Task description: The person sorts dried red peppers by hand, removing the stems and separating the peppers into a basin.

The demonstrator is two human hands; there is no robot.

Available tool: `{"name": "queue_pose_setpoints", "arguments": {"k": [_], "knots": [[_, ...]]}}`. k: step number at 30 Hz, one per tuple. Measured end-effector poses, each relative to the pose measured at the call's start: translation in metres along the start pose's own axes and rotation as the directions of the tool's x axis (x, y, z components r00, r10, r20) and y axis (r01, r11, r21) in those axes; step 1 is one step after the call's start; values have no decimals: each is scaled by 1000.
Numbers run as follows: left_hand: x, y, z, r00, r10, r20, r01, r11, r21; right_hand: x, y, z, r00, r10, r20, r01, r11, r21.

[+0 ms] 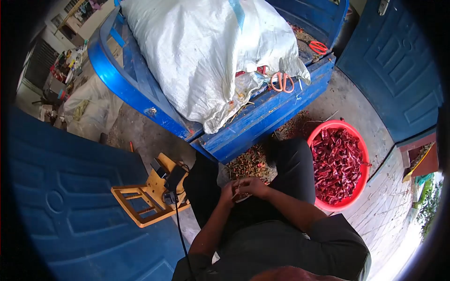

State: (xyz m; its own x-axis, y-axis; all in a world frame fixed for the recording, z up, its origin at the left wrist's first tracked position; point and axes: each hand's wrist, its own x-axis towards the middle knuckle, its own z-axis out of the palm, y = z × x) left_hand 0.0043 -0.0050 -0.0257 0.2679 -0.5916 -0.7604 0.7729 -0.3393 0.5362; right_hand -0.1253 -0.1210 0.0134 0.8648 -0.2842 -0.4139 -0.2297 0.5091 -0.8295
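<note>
My left hand (228, 193) and my right hand (253, 187) meet over my lap, fingers curled in toward each other. Whatever lies between the fingertips is too small to make out. Just beyond them, a heap of dry stems and scraps (249, 164) lies between my knees. To my right stands a red plastic basin (363, 145), filled with dark red, cut dried chili peppers (335, 164). Neither hand touches the basin.
A blue cart (269, 129) ahead carries a big white woven sack (187, 56). Pink-handled scissors (282, 82) and red-handled scissors (318, 47) lie on it. A wooden folding chair (152, 199) with black devices and a cable stands left. Blue doors (70, 196) flank the space.
</note>
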Motion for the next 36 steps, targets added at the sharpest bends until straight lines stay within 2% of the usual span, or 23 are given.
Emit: {"name": "queue_pose_setpoints", "arguments": {"k": [1, 2, 4, 5, 7, 11, 13, 14, 15, 16, 17, 19, 20, 22, 23, 25, 26, 28, 29, 31, 32, 34, 36], "knots": [[0, -1, -4, 999, -6, 37, 6, 1000, -8, 4, 10, 1, 985, -174, 5, 174, 982, -79], [-1, -6, -6, 1000, -5, 30, 5, 1000, 6, 7, 19, 1, 983, -182, 5, 182, 981, -65], [-9, -4, 3, 999, 31, -31, -32, 999, -35, 15, 25, 1, 970, -231, -77, 204, 943, -264], [-11, -2, 8, 999, 36, -32, -37, 999, -22, 15, 29, 0, 967, -242, -78, 215, 942, -256], [-8, -8, 10, 997, 75, -7, -75, 997, 36, 12, 35, -3, 912, -355, -206, 186, 806, -562], [-11, -17, 14, 1000, -5, 19, 2, 989, 147, 15, 61, -10, 866, -379, -326, 76, 744, -664], [-19, -22, 22, 999, 34, -23, -28, 972, 233, 17, 70, -11, 886, -140, -441, -60, 910, -409], [-21, -22, 21, 999, 35, -24, -29, 972, 235, 15, 71, -11, 887, -141, -441, -58, 911, -408], [-21, -22, 18, 998, 59, 16, -61, 967, 249, 12, 64, -11, 900, 31, -434, -102, 985, -141], [-20, -20, 17, 995, 82, 59, -95, 961, 261, 9, 56, -12, 905, 192, -379, -153, 979, 132], [-20, -20, 16, 995, 85, 60, -97, 961, 261, 5, 49, -14, 906, 190, -379, -151, 980, 131], [-25, -16, 16, 995, 91, 48, -98, 980, 171, -4, 38, -13, 907, 313, -282, -175, 888, 425], [-27, -15, 16, 995, 92, 45, -98, 981, 166, -5, 36, -10, 907, 316, -279, -179, 889, 422], [-35, -11, 24, 997, 71, 19, -73, 986, 148, -10, 33, -7, 907, 186, -379, -141, 980, 143], [-36, -10, 25, 997, 68, 20, -70, 987, 141, -12, 32, -5, 905, 190, -381, -147, 979, 140], [-36, -5, 23, 996, 71, 44, -75, 993, 94, -16, 27, 2, 921, -102, -376, 78, 994, -79], [-35, -3, 22, 997, 66, 39, -69, 994, 86, -13, 29, 0, 923, -93, -374, 67, 994, -81], [-37, -1, 23, 990, 108, 93, -115, 991, 73, -9, 32, -1, 868, -255, -427, 155, 955, -254], [-34, -3, 22, 992, 99, 83, -104, 992, 65, -8, 35, 0, 873, -240, -425, 141, 958, -251], [-17, -6, 18, 999, 10, 50, -9, 1000, -10, -3, 23, 2, 798, -372, -474, 186, 901, -393], [-9, -8, 15, 999, 2, 44, -1, 1000, -19, 0, 20, 2, 804, -361, -472, 176, 903, -392], [-1, -10, 15, 989, 41, 142, -49, 997, 53, 3, 20, -1, 749, -376, -545, 47, 851, -522], [1, -5, 22, 995, -18, 98, 9, 996, 90, 10, 22, -8, 732, -407, -546, 37, 824, -565]]}}
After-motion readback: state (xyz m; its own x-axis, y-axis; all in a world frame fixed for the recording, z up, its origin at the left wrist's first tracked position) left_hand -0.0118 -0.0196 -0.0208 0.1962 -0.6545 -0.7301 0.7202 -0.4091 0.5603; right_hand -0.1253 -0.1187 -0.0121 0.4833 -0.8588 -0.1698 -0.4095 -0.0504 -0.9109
